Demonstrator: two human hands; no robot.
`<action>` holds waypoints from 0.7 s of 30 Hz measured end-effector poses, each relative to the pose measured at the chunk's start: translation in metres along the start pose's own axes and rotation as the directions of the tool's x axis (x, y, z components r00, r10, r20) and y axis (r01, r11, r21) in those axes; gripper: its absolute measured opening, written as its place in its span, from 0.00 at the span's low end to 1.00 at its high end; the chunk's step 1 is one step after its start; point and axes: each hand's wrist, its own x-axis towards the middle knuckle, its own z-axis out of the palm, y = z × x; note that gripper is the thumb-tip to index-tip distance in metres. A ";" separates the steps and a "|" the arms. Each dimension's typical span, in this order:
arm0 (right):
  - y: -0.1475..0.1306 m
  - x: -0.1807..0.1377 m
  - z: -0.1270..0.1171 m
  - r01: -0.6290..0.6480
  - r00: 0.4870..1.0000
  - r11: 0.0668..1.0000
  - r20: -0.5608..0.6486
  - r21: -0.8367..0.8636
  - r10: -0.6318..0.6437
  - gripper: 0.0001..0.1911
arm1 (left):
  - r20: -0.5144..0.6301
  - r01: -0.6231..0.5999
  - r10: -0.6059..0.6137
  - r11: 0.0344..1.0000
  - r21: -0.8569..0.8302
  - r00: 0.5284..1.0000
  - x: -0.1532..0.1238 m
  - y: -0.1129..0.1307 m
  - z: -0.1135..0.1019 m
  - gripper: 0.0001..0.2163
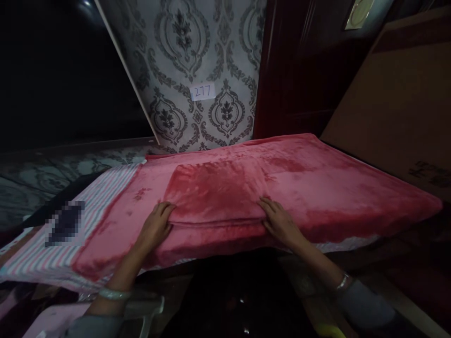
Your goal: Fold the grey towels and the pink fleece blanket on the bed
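Note:
A folded red plush cloth lies flat on a larger pink plush blanket, with its layered edge facing me. My left hand pinches the near left corner of the folded cloth, thumb below and fingers on top. At the near right corner, my right hand grips the cloth the same way. Both hands rest low against the surface. Whether the folded piece is a garment or a small blanket cannot be made out.
A striped sheet shows at the left, bearing a blurred dark item. A large dark screen stands behind it. Patterned wallpaper carries a paper marked 277. A brown cardboard panel leans at right. A pale chair stands below left.

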 end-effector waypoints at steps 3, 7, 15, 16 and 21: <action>0.004 0.020 -0.020 0.014 0.996 1.000 -0.093 0.012 -0.013 0.28 | -0.078 0.034 -0.038 0.998 -0.047 0.996 0.009 0.005 -0.025 0.18; 0.005 0.068 -0.083 0.071 0.945 0.997 -0.322 0.028 -0.058 0.20 | -0.255 0.039 -0.078 0.987 -0.155 0.964 0.040 0.003 -0.087 0.14; -0.005 0.167 -0.210 -0.024 0.901 0.903 -0.382 0.429 0.205 0.22 | -0.307 0.040 -0.264 0.813 -0.581 0.914 0.123 -0.010 -0.215 0.24; -0.001 0.178 -0.210 -0.060 0.914 0.851 -0.313 0.522 0.257 0.21 | -0.254 0.049 -0.286 0.747 -0.663 0.924 0.133 -0.014 -0.217 0.24; 0.033 0.212 -0.142 -0.224 0.935 0.667 -0.037 0.711 0.353 0.10 | 0.079 0.244 -0.364 0.434 -0.867 0.928 0.177 -0.032 -0.153 0.12</action>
